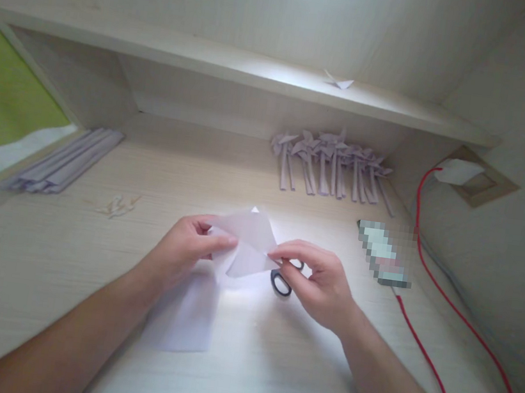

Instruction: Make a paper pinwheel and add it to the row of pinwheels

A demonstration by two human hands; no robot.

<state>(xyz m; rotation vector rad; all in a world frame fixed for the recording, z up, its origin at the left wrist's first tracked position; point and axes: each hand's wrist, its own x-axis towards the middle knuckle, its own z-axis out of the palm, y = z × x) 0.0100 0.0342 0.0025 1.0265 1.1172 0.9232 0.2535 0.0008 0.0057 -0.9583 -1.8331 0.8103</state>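
Observation:
A pale lilac sheet of paper, with cut or folded flaps, is held up over the middle of the desk. My left hand pinches its left side, the thumb lying on top. At the right, my right hand pinches a pointed corner between thumb and fingers. Partly behind the right hand lie scissors; only their dark handle loops show. Below the left hand, another pale sheet lies flat on the desk, partly covered by the wrist.
Several paper pinwheels on rolled sticks lie at the back right. Rolled paper tubes are stacked at the left, near small pale scraps. A phone with a red cable is at the right. A paper scrap sits on the shelf.

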